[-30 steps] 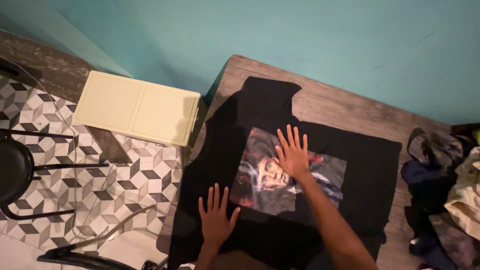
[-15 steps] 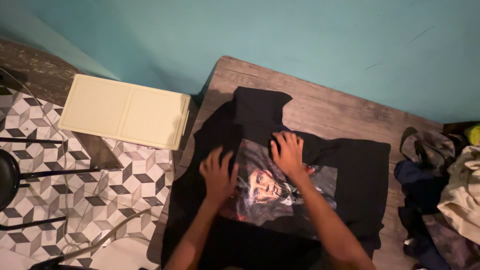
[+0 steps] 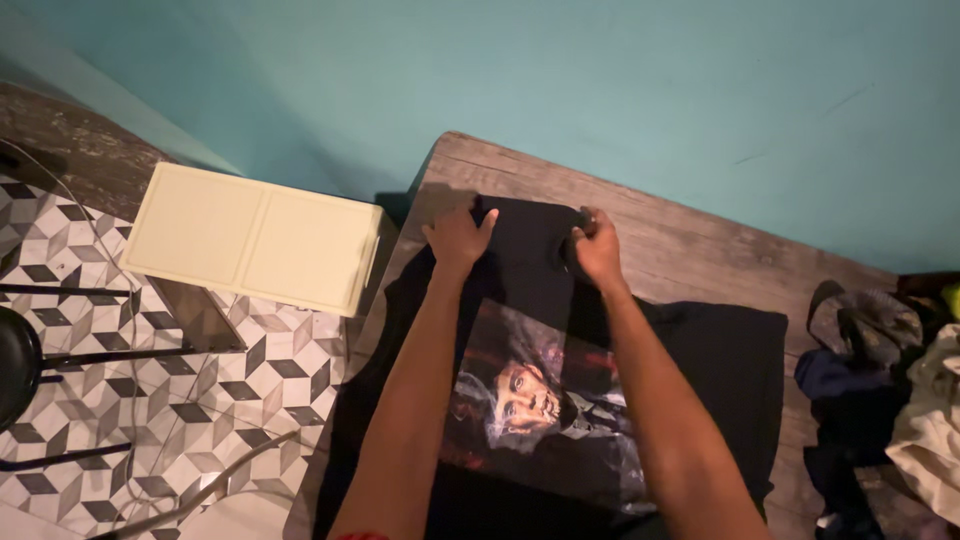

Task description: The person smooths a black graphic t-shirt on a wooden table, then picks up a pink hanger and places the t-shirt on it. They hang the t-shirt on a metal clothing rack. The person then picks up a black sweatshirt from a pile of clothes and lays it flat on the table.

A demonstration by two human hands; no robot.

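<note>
Both hands reach to the far end of a black T-shirt (image 3: 700, 360) spread print-up on the desk (image 3: 680, 235). The left hand (image 3: 457, 237) pinches one corner of the sleeve (image 3: 530, 235) at the far end, fingers together on the cloth, thumb out to the side. The right hand (image 3: 598, 250) grips the other corner of that sleeve, fingers clamped on the fabric edge.

Judgement on the step — the sleeve looks set to be folded in over the shirt body. To do it well, both corners should lift evenly and stay taut, so the fold line runs straight along the shoulder seam and the printed portrait panel (image 3: 545, 400) stays flat, with no wrinkle dragged under.

The shirt lies across the near-left part of the desk, its lower hem hanging off the near edge.

Surface and room — the desk is grey, weathered wood planks, set against a teal wall (image 3: 620, 90). A pile of clothes (image 3: 890, 390) sits on the right end. Left of the desk stands a cream plastic lidded box (image 3: 255, 238). The floor (image 3: 110, 390) has geometric cube-pattern tiles, with a black stool (image 3: 20, 365) and a loose cable (image 3: 190, 490) on it.
</note>
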